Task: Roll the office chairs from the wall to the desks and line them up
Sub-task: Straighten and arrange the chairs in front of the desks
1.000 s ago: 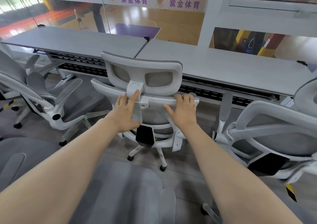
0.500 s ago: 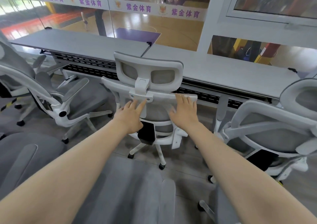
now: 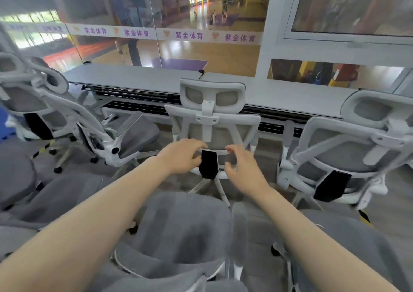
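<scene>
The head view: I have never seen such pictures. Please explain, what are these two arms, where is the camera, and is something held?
The camera sits on a person's head and looks forward and down, so the arms are that person's own. The left hand and right hand reach toward the back of the middle chair, which faces the desk. The fingers are loosely curled and seem to hold nothing. More chairs stand on both sides, and another chair's seat lies just below the arms.

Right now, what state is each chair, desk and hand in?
Middle chair: upright, backrest toward camera, at the desks.
Left chair: turned sideways, not lined up.
Right chair: angled, near the desk.
Desks: bare tops, butted end to end.
Left hand: fingers curled, by the middle chair's lower back frame; contact unclear.
Right hand: loosely curled, holding nothing.
</scene>
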Demonstrator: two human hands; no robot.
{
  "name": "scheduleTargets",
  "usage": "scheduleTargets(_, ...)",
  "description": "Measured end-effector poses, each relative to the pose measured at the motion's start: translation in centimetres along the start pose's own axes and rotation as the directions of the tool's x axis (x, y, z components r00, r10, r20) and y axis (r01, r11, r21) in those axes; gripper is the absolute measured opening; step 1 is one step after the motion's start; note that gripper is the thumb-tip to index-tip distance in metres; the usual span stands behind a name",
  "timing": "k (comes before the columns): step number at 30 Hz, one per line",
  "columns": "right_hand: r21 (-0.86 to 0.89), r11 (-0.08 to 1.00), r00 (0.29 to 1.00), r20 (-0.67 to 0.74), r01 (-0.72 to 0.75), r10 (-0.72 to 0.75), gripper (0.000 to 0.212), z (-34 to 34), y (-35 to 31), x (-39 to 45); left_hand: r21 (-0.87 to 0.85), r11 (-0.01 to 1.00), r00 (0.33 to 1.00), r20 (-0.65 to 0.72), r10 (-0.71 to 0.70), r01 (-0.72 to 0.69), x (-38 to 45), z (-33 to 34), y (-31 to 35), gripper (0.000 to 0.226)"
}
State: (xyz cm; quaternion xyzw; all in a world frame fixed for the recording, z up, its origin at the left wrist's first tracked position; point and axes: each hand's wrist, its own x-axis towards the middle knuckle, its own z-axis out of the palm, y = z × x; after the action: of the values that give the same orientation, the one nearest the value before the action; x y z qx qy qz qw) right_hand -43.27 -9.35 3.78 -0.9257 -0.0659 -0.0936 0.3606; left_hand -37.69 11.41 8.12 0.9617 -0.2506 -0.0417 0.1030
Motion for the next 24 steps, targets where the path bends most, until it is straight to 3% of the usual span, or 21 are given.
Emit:
scheduleTargets(9, 0.199, 0.978, 0.994, 0.077, 0.056, -0.073, 0.029, 0.8, -9.2, -12.6, -0.105, 0.991, 0.992, 0.095, 0.087, -0.077, -14.1, -4.7, 2.9, 0.031)
scheduleTargets(13, 0.269, 0.962, 0.987, 0.138, 0.04, -0.08, 0.021, 1.9, -11.5, -17.2, -0.127, 0.99, 0.973, 0.214, 0.085, -0.059, -21.5, -4.5, 4.3, 0.038)
scheduleTargets(15, 0.325, 0.946, 0.986, 0.161, -0.019, -0.035, 0.017, 2.4, -11.9, -18.8, -0.087, 0.996, 0.965, 0.26, 0.045, -0.023, -24.5, -3.5, 4.6, 0.051)
scheduleTargets(19, 0.417, 0.895, 0.98, 0.179, -0.157, 0.088, 0.028, 2.9, -11.7, -20.4, 0.057, 0.998, 0.986, 0.157, -0.05, 0.041, -28.1, -2.2, 5.9, 0.067)
scheduleTargets(24, 0.458, 0.876, 0.987, 0.112, -0.153, 0.114, 0.036, 3.4, -10.6, -22.3, 0.278, 0.957, 0.993, 0.1, 0.061, -0.086, -28.6, -1.0, 6.8, 0.06)
